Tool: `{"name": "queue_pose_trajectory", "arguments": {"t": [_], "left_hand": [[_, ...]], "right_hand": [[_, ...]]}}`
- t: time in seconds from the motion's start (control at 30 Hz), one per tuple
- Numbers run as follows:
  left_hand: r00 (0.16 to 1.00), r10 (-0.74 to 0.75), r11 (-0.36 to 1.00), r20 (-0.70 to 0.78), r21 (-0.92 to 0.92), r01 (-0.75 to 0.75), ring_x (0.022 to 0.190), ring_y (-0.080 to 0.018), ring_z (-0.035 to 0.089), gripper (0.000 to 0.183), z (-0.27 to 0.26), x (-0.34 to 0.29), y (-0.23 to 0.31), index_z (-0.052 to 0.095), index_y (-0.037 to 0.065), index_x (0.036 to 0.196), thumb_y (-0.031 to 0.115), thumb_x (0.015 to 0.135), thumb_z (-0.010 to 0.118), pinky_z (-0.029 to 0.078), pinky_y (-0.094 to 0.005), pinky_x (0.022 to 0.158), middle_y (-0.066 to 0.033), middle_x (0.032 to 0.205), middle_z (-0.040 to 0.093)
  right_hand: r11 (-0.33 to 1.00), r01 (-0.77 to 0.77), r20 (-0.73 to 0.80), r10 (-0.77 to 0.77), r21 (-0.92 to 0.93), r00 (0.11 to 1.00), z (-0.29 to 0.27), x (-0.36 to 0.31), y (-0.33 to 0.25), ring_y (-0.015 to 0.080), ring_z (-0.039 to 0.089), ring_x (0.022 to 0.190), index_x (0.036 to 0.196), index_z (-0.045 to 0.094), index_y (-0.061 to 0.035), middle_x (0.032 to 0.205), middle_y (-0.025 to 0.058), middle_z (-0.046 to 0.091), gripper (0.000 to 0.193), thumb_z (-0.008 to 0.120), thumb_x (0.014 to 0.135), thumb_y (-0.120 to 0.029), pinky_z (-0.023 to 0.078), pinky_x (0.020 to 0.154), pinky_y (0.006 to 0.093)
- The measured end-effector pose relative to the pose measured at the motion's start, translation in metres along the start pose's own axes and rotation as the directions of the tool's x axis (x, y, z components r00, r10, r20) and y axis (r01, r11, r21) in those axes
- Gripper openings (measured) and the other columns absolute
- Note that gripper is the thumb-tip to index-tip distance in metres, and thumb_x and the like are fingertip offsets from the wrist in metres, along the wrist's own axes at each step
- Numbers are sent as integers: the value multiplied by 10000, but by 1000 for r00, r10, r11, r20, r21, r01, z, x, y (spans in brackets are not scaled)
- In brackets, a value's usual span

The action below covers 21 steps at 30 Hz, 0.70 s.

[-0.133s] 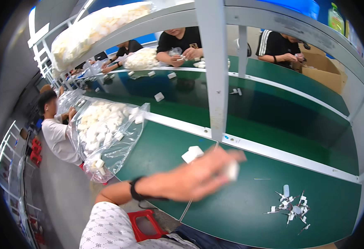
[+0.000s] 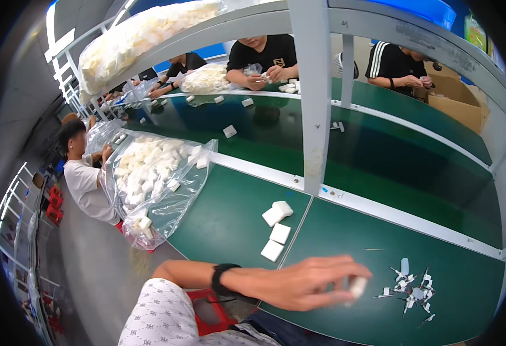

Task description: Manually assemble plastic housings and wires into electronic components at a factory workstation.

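My left hand (image 2: pixel 322 282) reaches from the left across the green tabletop. Its fingers and thumb are closed on a small white block (image 2: pixel 357 286), slightly blurred. To the right of this hand lies a loose cluster of small white parts with thin dark leads (image 2: pixel 408 288), with a pale grey oval piece (image 2: pixel 404 266) at its edge. Behind my wrist, two white square blocks (image 2: pixel 280 233) lie beside the table seam, and another pair of blocks (image 2: pixel 273 217) overlaps farther back. My right hand is out of view.
A clear plastic bag of white blocks (image 2: pixel 155 167) covers the table's left end. A grey upright post (image 2: pixel 315 115) and a white rail (image 2: pixel 380 214) separate this table from the dark green belt (image 2: pixel 408 184). A thin stick (image 2: pixel 371 249) lies near the cluster. Several people work around.
My left hand has moved right and nearer to me with the white block, closer to the cluster. The two blocks by the seam, covered by my hand before, now show. The view has shifted slightly.
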<state>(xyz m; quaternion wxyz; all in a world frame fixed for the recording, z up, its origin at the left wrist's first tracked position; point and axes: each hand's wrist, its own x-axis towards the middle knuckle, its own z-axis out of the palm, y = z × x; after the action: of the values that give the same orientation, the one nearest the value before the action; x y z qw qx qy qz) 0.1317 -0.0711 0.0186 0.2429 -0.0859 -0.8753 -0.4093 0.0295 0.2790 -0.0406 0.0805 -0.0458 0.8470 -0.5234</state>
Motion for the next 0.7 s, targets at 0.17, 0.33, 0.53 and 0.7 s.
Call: {"name": "queue_pose_trajectory", "arguments": {"t": [0.17, 0.33, 0.53, 0.7], "left_hand": [[949, -173, 806, 263, -515, 290, 817, -245, 711, 467, 58, 20, 1, 513, -13, 1339, 23, 909, 690, 596, -287, 589, -153, 1108, 654], [1000, -13, 827, -26, -562, -4, 834, -307, 732, 402, 98, 32, -1, 515, -4, 1208, -12, 848, 694, 645, -358, 643, -155, 1022, 708], [982, 135, 905, -131, -388, -176, 851, -351, 721, 541, 107, 39, -13, 535, -37, 1347, 0, 833, 697, 606, -373, 685, -208, 1165, 691], [979, 149, 959, -141, -221, -178, 765, -350, 661, 413, 108, 42, -13, 593, -45, 1105, 44, 720, 711, 500, -429, 587, -182, 962, 664]], "right_hand": [[769, -121, 181, 7, 627, 983, 50, 2, -42, 197, 578, 804, 1165, 573, -7, 982, 78, 631, 403, 556, 1032, -387, 480, 738, 315], [744, -6, 130, -108, 668, 986, 71, 1, -52, 128, 547, 743, 1324, 554, 70, 1045, 101, 652, 495, 601, 1014, -314, 428, 678, 221], [770, 158, -15, -189, 618, 982, 80, -3, -60, 135, 567, 736, 1304, 547, 108, 1056, 136, 662, 438, 576, 1021, -224, 448, 621, 230], [855, 217, -88, -199, 472, 976, 84, -10, -68, 184, 626, 800, 1264, 548, 131, 1261, 230, 629, 405, 562, 1028, -197, 524, 632, 259]]}}
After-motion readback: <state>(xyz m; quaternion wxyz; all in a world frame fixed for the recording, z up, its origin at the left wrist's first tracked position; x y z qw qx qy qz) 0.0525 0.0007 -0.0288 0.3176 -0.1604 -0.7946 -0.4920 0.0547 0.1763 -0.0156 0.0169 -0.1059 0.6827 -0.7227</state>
